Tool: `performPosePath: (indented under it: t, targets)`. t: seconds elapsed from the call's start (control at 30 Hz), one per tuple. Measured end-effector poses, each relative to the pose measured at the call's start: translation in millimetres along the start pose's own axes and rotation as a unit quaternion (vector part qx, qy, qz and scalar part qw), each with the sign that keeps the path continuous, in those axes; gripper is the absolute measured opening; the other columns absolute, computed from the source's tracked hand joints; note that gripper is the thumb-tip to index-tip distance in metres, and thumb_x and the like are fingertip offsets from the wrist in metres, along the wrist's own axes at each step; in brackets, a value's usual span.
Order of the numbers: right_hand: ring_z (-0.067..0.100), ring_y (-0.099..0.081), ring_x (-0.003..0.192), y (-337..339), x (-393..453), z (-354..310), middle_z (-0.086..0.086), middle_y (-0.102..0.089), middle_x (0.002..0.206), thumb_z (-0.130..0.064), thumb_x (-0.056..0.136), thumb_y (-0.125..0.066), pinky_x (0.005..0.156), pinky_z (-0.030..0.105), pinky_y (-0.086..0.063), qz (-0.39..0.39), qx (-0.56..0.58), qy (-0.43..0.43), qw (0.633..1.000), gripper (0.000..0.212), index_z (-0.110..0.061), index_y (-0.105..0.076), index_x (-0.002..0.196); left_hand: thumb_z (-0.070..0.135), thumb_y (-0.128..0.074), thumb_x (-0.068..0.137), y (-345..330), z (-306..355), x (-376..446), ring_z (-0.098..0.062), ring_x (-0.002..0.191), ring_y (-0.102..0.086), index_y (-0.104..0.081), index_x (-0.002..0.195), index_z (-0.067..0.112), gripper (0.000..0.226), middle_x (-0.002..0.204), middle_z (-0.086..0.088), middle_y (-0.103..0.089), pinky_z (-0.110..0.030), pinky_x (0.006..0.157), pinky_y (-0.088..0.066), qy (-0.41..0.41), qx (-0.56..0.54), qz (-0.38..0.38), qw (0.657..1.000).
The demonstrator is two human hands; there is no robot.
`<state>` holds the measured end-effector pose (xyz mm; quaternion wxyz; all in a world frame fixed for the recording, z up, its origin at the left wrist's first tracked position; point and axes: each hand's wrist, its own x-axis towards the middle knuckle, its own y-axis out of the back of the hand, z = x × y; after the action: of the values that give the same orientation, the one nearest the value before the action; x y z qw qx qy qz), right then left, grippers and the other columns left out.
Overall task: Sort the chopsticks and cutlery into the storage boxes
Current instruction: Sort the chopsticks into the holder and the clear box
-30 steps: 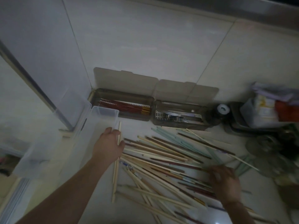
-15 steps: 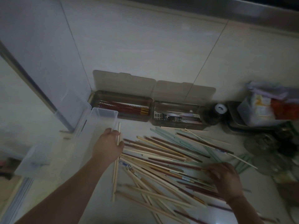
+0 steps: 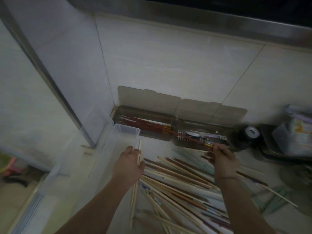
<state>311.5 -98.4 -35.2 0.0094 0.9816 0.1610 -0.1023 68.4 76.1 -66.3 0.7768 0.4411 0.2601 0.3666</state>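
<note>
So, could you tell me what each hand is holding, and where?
Left hand: pale wooden chopsticks, mid-length. Right hand: red chopstick, by its yellow end.

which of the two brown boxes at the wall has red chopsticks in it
The left brown box, in the corner beside the clear bin. The right brown box shows a perforated metal tray with cutlery.

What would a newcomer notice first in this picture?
First, the big heap of mixed chopsticks spread over the counter in the lower middle. Then the two hands above it: the left hand grips pale chopsticks beside a clear box, and the right hand carries a red chopstick towards the smoky boxes at the wall.
</note>
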Motion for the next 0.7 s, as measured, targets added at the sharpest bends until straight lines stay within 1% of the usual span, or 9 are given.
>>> performPosePath:
  t: [0.1,0.17,0.23,0.3,0.37,0.43,0.53,0.6,0.7]
  targets:
    - [0.008,-0.062,0.049,-54.7,5.9,-6.6,-0.001,-0.066,0.060,-0.004,0.091,-0.058,0.044,0.020,-0.047,0.030,-0.011,0.019,0.999,0.013,-0.017,-0.059,0.089,0.041,-0.058,0.085,-0.1,0.8,0.1,-0.024,0.103,-0.058,-0.060,0.117,0.020,0.039,0.120,-0.003,-0.051,-0.035,0.086,-0.051,0.002,-0.005,-0.004,1.000]
    - [0.015,-0.064,0.053,-84.0,9.8,-8.1,0.009,-0.065,0.069,0.000,0.088,-0.058,0.052,0.026,-0.053,0.046,-0.006,0.009,0.999,0.020,-0.019,-0.051,0.086,0.042,-0.057,0.086,-0.2,0.9,0.3,-0.023,0.106,-0.057,-0.058,0.119,0.021,0.039,0.123,-0.002,-0.049,-0.035,0.088,-0.050,0.004,-0.002,-0.007,1.000]
    - [0.019,-0.067,0.059,-104.2,12.7,-6.7,0.012,-0.066,0.073,-0.002,0.089,-0.059,0.059,0.030,-0.056,0.049,-0.024,-0.005,0.999,0.023,-0.021,-0.049,0.082,0.042,-0.056,0.086,-0.4,0.7,0.1,-0.023,0.107,-0.056,-0.058,0.119,0.021,0.039,0.125,-0.002,-0.049,-0.035,0.089,-0.050,0.005,-0.002,-0.008,1.000]
    - [0.016,-0.067,0.055,-116.9,14.1,-3.7,0.011,-0.067,0.071,-0.003,0.089,-0.060,0.053,0.024,-0.054,0.011,-0.053,-0.031,0.998,0.018,-0.016,-0.056,0.078,0.041,-0.056,0.086,0.1,0.8,-0.3,-0.023,0.107,-0.056,-0.057,0.119,0.021,0.039,0.125,-0.002,-0.049,-0.035,0.089,-0.050,0.005,-0.003,-0.007,1.000]
    - [0.013,-0.066,0.050,-122.4,13.5,-1.3,0.008,-0.067,0.065,0.000,0.087,-0.062,0.057,0.028,-0.057,-0.045,-0.079,-0.074,0.993,0.017,-0.011,-0.064,0.074,0.041,-0.056,0.086,-0.2,0.8,-0.6,-0.023,0.108,-0.056,-0.057,0.119,0.021,0.039,0.125,-0.002,-0.049,-0.035,0.088,-0.050,0.004,-0.005,-0.006,1.000]
    - [0.015,-0.064,0.050,-117.3,14.8,0.3,0.008,-0.067,0.061,0.003,0.084,-0.063,0.062,0.033,-0.058,-0.066,-0.102,-0.076,0.990,0.014,-0.006,-0.071,0.076,0.041,-0.056,0.085,-0.7,0.9,-0.8,-0.024,0.107,-0.056,-0.058,0.118,0.021,0.038,0.124,-0.002,-0.049,-0.035,0.088,-0.050,0.003,-0.009,-0.002,1.000]
    - [0.009,-0.056,0.041,-85.6,17.5,1.3,0.001,-0.064,0.054,0.000,0.085,-0.063,0.045,0.019,-0.048,-0.044,-0.119,-0.008,0.992,0.011,-0.002,-0.073,0.082,0.040,-0.057,0.086,-1.7,1.4,-0.6,-0.024,0.106,-0.055,-0.058,0.119,0.020,0.038,0.123,-0.003,-0.050,-0.035,0.088,-0.050,0.001,-0.010,-0.003,1.000]
    - [0.007,-0.051,0.039,-51.2,15.5,4.4,0.000,-0.064,0.056,-0.007,0.088,-0.064,0.041,0.017,-0.043,-0.035,-0.144,0.021,0.989,0.011,-0.007,-0.073,0.081,0.039,-0.057,0.086,-2.2,2.0,-0.5,-0.025,0.104,-0.056,-0.058,0.118,0.019,0.038,0.121,-0.003,-0.049,-0.035,0.087,-0.050,-0.002,-0.009,-0.006,1.000]
    - [0.010,-0.056,0.049,10.0,8.2,18.2,0.003,-0.066,0.064,-0.010,0.087,-0.066,0.050,0.023,-0.048,-0.009,-0.223,0.022,0.974,0.008,-0.010,-0.074,0.084,0.037,-0.059,0.085,-2.2,3.3,-0.2,-0.027,0.101,-0.058,-0.060,0.114,0.017,0.035,0.117,-0.005,-0.049,-0.037,0.084,-0.052,-0.003,-0.011,-0.002,1.000]
